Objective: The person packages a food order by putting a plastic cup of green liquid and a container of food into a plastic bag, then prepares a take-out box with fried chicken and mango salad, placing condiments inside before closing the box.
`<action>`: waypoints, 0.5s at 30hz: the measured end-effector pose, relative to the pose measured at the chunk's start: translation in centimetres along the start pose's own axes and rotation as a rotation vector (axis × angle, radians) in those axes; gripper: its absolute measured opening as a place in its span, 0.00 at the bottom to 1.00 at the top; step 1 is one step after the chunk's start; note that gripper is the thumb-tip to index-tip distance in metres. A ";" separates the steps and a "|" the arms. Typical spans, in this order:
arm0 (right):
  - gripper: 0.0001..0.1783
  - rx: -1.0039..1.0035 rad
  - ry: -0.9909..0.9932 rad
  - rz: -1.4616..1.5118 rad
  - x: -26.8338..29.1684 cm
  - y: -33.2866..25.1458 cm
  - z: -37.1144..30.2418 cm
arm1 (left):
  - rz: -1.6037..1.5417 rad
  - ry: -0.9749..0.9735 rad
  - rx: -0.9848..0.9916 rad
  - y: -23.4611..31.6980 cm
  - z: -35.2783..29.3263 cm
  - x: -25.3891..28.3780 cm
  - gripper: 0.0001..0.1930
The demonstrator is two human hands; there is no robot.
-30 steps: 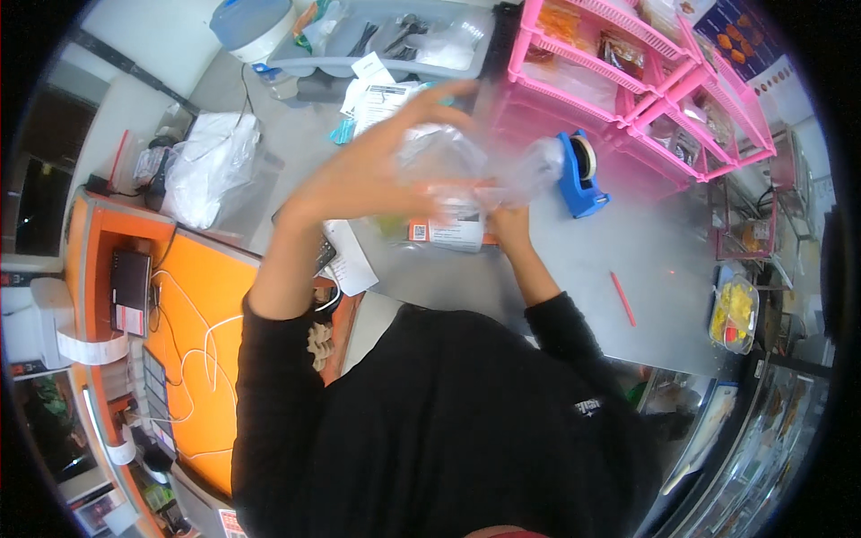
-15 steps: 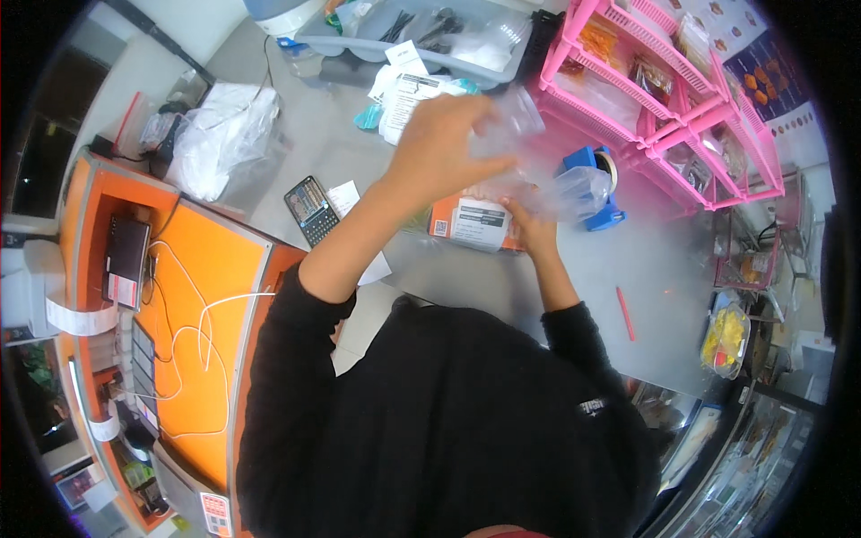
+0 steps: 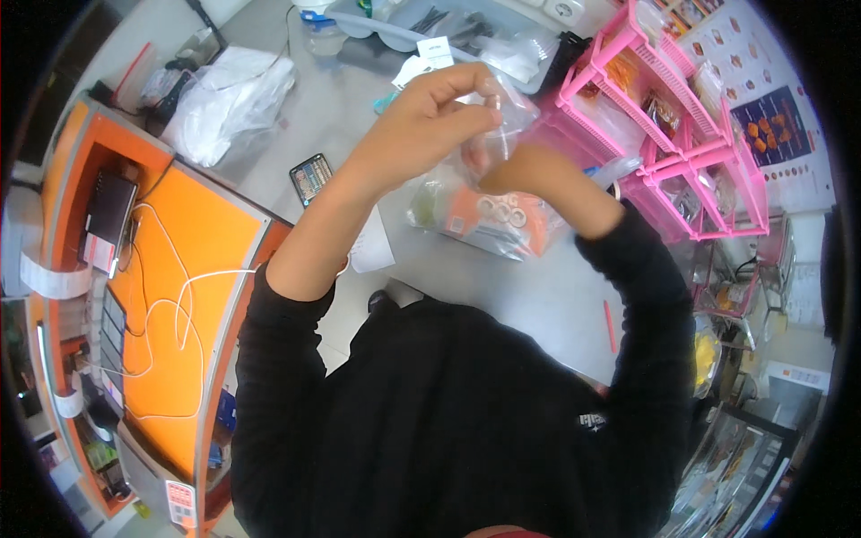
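A clear plastic bag [image 3: 439, 199] lies on the grey table in front of me, around an orange box [image 3: 520, 221]. Some green shows at the bag's left side. My left hand [image 3: 439, 121] is above it, thumb and fingers closed on the gathered plastic at the top. Just to the right, my right hand [image 3: 527, 172] is bent inward over the box, curled against the same plastic, its fingertips mostly hidden. Behind my right wrist, the blue tape dispenser is largely covered.
Pink stacked baskets [image 3: 659, 117] with packets stand at the back right. A grey-blue tray [image 3: 399, 36] of utensils lies at the back. Left are a white plastic bundle [image 3: 229, 108], a phone-like device [image 3: 310, 179] and paper [image 3: 372, 240]. A red pen [image 3: 609, 325] lies right.
My right hand has left the box's right side and risen to the bag's top, near my left hand. Clear plastic now covers the box's front. The view has shifted slightly.
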State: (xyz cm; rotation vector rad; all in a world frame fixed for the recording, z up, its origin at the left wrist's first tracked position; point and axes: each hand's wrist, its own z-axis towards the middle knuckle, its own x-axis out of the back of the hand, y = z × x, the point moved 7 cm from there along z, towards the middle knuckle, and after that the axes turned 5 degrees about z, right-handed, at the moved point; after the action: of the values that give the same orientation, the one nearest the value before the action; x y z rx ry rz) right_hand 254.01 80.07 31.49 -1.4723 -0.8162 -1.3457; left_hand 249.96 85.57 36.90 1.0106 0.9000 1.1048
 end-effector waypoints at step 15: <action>0.14 0.015 -0.070 0.049 -7.7 2.2 2.6 | -0.042 -0.038 -0.073 -0.3 -1.6 0.8 0.03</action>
State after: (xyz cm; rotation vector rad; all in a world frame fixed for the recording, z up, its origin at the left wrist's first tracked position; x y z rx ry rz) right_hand 255.59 82.71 23.64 -1.5246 -0.8281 -1.2555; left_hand 248.71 86.64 36.07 0.9454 0.8408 1.0719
